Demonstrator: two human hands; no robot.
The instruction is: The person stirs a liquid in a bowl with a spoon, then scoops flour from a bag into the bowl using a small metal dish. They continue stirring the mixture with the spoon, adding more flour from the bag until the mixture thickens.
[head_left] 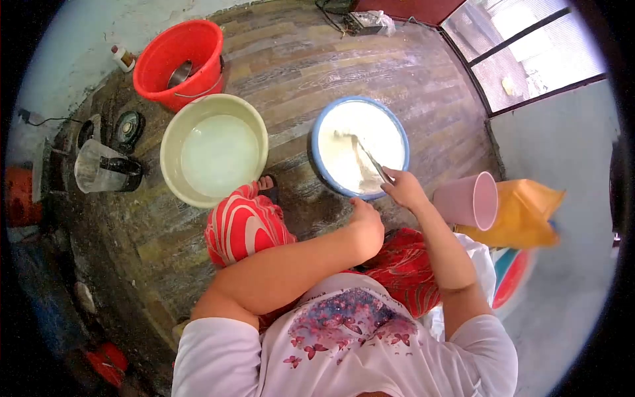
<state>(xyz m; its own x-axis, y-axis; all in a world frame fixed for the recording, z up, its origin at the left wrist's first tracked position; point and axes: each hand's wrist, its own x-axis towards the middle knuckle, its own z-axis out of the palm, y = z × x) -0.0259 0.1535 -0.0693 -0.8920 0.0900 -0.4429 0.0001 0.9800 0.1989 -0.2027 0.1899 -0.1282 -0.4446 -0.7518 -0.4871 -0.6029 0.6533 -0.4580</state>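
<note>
A round blue tub (pixel 317 155) stands on the floor in front of me, filled with a white substance (pixel 337 159). My right hand (pixel 405 190) is closed around the handle of a long metal utensil (pixel 372 161). Its far end dips into the white substance and is blurred, so its exact kind does not show. At the tub's near rim, my left hand (pixel 366 220) is curled, with its fingertips on the edge. Most of its fingers are hidden behind the back of the hand.
Left of the tub stands a cream basin (pixel 260 155) of cloudy liquid. Behind it is a red bucket (pixel 178 96) with a metal vessel (pixel 180 74) inside. A clear jug (pixel 96 169) sits further left. On my right are a pink bucket (pixel 466 202) and a yellow bag (pixel 522 208).
</note>
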